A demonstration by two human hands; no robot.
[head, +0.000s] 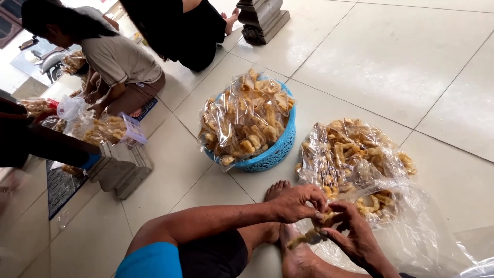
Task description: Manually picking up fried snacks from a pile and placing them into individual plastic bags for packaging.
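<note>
Floor view as I see it from the head camera. One big clear bag (360, 159) of golden crackers lies just beyond both my hands, its loose mouth running toward my right hand (352, 234). One blue basket (272, 152), heaped with small packets, sits farther off beyond my left hand (298, 203). Both hands meet over my feet, each pinching the same small cluster of crackers (325, 216); neither hand is nearer. Two other people sit well apart.
</note>
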